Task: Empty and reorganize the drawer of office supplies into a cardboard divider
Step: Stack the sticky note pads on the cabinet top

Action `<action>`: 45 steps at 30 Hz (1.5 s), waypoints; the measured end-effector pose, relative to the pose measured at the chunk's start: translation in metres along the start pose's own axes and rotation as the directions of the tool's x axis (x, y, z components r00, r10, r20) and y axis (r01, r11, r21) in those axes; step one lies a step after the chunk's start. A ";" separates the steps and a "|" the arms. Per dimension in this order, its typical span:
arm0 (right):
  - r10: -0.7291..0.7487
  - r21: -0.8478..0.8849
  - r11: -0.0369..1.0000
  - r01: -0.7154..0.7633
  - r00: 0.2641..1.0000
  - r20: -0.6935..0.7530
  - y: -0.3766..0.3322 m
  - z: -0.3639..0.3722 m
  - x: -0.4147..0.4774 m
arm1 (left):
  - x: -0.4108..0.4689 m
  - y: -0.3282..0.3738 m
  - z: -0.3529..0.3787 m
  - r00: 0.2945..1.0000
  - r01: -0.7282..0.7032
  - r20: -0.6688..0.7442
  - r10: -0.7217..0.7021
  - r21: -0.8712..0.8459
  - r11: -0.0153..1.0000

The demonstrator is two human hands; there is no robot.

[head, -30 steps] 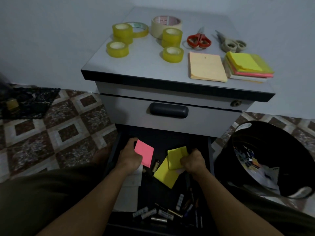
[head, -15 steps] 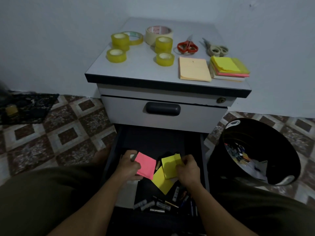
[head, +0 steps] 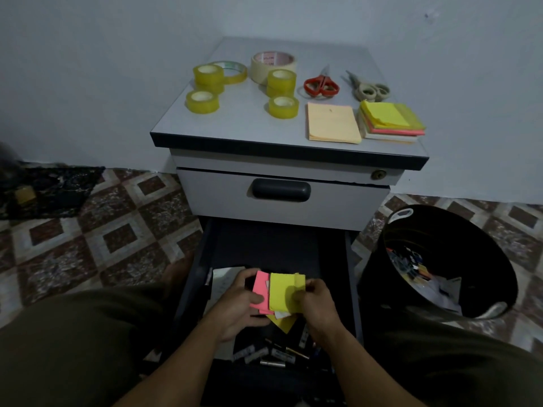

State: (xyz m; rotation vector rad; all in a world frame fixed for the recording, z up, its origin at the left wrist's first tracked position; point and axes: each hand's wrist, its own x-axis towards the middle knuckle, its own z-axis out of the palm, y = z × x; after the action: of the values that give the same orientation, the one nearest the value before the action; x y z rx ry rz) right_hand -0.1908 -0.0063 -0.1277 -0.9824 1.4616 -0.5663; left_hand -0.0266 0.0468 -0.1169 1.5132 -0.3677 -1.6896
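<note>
Dim, cool-toned light falls softly from above, so the cabinet top (head: 249,124) and wall (head: 88,69) read brightest, while the open drawer (head: 264,248) sinks almost to black, its small contents barely legible. The pink sticky notes (head: 260,292) and yellow sticky notes (head: 283,292) stand out saturated. The left hand (head: 238,304) and right hand (head: 317,301) look slightly soft. Wide-angle distortion bends the floor tiles (head: 117,239) near the edges, and the bin (head: 470,245) interior is murky.

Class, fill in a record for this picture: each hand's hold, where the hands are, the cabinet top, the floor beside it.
Left hand: grips pink sticky notes
Right hand: grips yellow sticky notes
Hands' place: over the open lower drawer
Cabinet top: tape rolls, red scissors, grey scissors, note pads
Floor beside: black bin holding scraps
</note>
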 end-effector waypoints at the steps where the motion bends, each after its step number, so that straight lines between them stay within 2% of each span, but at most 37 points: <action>1: -0.016 -0.028 0.999 0.016 1.000 0.004 -0.002 0.002 -0.001 | 0.000 0.000 0.001 1.000 0.005 0.018 -0.004 -0.030 1.000; 4: -0.032 -0.059 0.998 0.034 0.999 0.040 -0.009 0.006 -0.003 | 0.001 0.002 0.006 0.998 0.002 0.058 0.007 -0.160 0.987; 7: -0.021 0.012 1.000 0.021 0.998 0.054 -0.007 0.009 -0.003 | 0.002 0.003 0.014 0.999 -0.019 0.037 0.028 -0.222 0.975; 10: -0.057 0.081 0.996 0.049 0.994 0.097 -0.001 0.011 -0.005 | 0.003 0.006 0.023 1.000 -0.023 0.005 0.024 -0.170 0.985; 13: -0.060 0.096 0.995 0.039 0.973 0.225 -0.003 0.010 -0.007 | 0.005 0.007 0.023 0.998 -0.055 -0.033 0.053 -0.076 0.996; 18: -0.053 -0.087 0.992 0.094 0.919 0.391 -0.013 -0.003 -0.004 | 0.001 0.008 0.013 0.996 -0.065 -0.062 0.064 -0.006 0.998; 21: 0.008 -0.310 0.935 0.173 0.863 0.506 -0.020 -0.008 -0.005 | 0.001 0.009 0.013 0.997 -0.055 -0.057 0.054 -0.024 0.998; 24: -0.006 -0.489 0.825 0.284 0.869 0.495 -0.022 -0.011 -0.009 | 0.002 0.008 0.013 1.000 -0.020 -0.021 0.019 -0.038 0.999; 28: -0.070 -0.533 0.782 0.323 0.895 0.440 -0.018 -0.018 -0.008 | -0.006 0.011 0.012 0.997 0.044 0.071 -0.044 0.000 0.999; 31: -0.067 -0.490 0.826 0.279 0.911 0.406 -0.019 -0.020 -0.004 | -0.005 0.010 0.005 0.997 0.025 0.075 -0.021 -0.053 0.998; 35: -0.026 -0.224 0.966 0.131 0.907 0.420 -0.013 -0.018 0.001 | -0.006 0.011 0.005 0.998 -0.021 0.061 0.025 -0.062 0.998; 39: -0.047 -0.071 0.994 0.079 0.928 0.370 -0.010 -0.011 0.001 | -0.004 0.011 0.013 0.998 -0.004 0.057 0.008 -0.074 0.997; 43: -0.041 0.014 0.999 0.039 0.967 0.250 -0.002 -0.010 0.004 | -0.004 0.012 0.013 0.998 -0.023 -0.053 0.031 0.150 0.988; 45: -0.042 0.018 0.999 0.039 0.970 0.238 0.002 -0.009 0.005 | -0.006 0.013 0.013 0.996 -0.030 -0.072 0.049 0.240 0.970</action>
State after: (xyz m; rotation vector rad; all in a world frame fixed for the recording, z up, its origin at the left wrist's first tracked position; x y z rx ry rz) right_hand -0.1999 -0.0114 -0.1306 -1.0348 1.2252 -0.4690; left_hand -0.0344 0.0391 -0.1008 1.7284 -0.5736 -1.5947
